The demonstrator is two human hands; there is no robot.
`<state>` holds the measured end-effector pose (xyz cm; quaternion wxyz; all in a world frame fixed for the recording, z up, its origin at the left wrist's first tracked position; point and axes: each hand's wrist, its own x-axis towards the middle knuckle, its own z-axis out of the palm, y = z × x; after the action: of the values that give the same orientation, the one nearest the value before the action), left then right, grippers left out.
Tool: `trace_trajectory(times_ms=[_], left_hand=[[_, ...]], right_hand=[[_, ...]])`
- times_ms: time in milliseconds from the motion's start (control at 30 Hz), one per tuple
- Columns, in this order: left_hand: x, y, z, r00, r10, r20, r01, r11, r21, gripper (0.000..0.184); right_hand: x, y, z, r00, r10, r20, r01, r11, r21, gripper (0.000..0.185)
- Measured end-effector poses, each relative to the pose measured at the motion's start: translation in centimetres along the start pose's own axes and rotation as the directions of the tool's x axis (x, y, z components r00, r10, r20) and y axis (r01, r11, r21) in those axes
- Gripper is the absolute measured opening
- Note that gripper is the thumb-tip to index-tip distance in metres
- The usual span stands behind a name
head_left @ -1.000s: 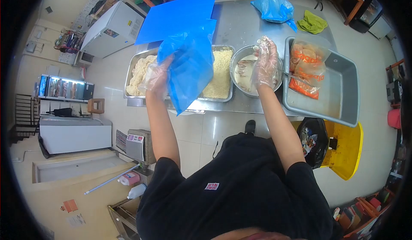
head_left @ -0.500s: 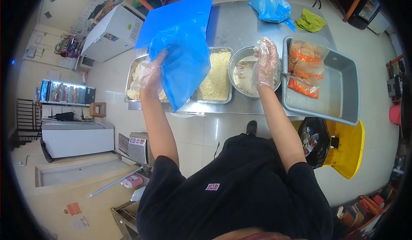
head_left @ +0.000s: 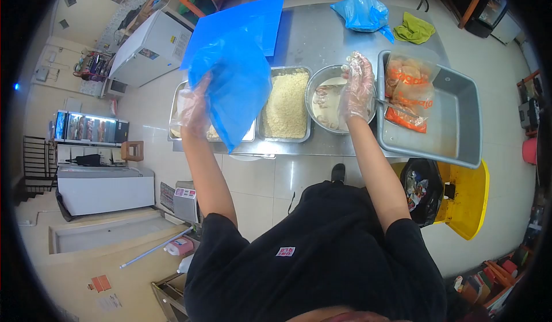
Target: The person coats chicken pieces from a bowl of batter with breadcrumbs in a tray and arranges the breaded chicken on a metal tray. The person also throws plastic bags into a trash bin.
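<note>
My left hand [head_left: 197, 106], in a clear plastic glove, holds a thin blue plastic bag [head_left: 238, 89]; some fingers are hidden behind or inside its film. Beneath them is a metal tray [head_left: 250, 132], mostly covered from view. Beside it stands a second metal tray of pale crumbs [head_left: 287, 100]. My right hand [head_left: 357, 86], also gloved, is raised over the right side of a round metal bowl [head_left: 313, 115]. Its fingers are stretched out, with pale residue on the tips, and hold nothing. White liquid [head_left: 330, 100] with pieces in it fills the bowl.
A grey tub [head_left: 460, 115] at the right holds a printed bag of orange-tinted food [head_left: 409, 86]. A blue sheet [head_left: 270, 17], a tied blue bag [head_left: 365, 14] and a green cloth [head_left: 415, 28] lie farther back. A yellow bin [head_left: 468, 204] stands below the table edge.
My left hand and the blue bag have shifted a little left, uncovering more of the crumb tray. The right hand stays almost in place over the bowl.
</note>
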<state>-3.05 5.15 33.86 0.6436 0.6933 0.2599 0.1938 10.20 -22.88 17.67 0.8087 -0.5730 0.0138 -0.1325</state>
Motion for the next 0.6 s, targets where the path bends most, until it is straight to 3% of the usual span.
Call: trace_trajectory(times_ms=[100, 300, 433, 500, 567, 600], left_hand=[[0.4, -0.3, -1.0, 0.995, 0.006, -0.103, -0.005, 1.0, 0.001, 0.063], [1.6, -2.1, -3.2, 0.992, 0.118, -0.036, -0.123, 0.972, -0.202, 0.068], [0.2, -0.3, 0.8, 0.989, 0.141, -0.034, -0.145, 0.96, -0.239, 0.063], [-0.2, 0.8, 3.9, 0.994, 0.107, 0.021, -0.095, 0.946, -0.311, 0.06], [-0.9, 1.6, 8.2, 0.962, 0.254, 0.096, -0.215, 0.929, -0.302, 0.046], [-1.4, 2.0, 10.9, 0.935, 0.325, 0.143, -0.269, 0.911, -0.312, 0.039]], right_hand=[[0.2, 0.1, -0.2, 0.999, -0.031, -0.012, 0.032, 0.999, 0.005, 0.032], [0.4, -1.1, -1.4, 1.0, 0.006, -0.016, -0.005, 0.998, 0.07, 0.033], [1.4, -3.0, -4.3, 0.998, 0.01, -0.054, -0.002, 0.988, 0.154, 0.036], [1.9, -5.6, -6.8, 0.998, -0.059, 0.001, 0.057, 0.974, 0.218, 0.047], [2.3, -9.4, -10.0, 0.98, -0.182, 0.081, 0.152, 0.945, 0.291, 0.055], [2.7, -11.7, -11.8, 0.96, -0.251, 0.126, 0.22, 0.951, 0.217, 0.07]])
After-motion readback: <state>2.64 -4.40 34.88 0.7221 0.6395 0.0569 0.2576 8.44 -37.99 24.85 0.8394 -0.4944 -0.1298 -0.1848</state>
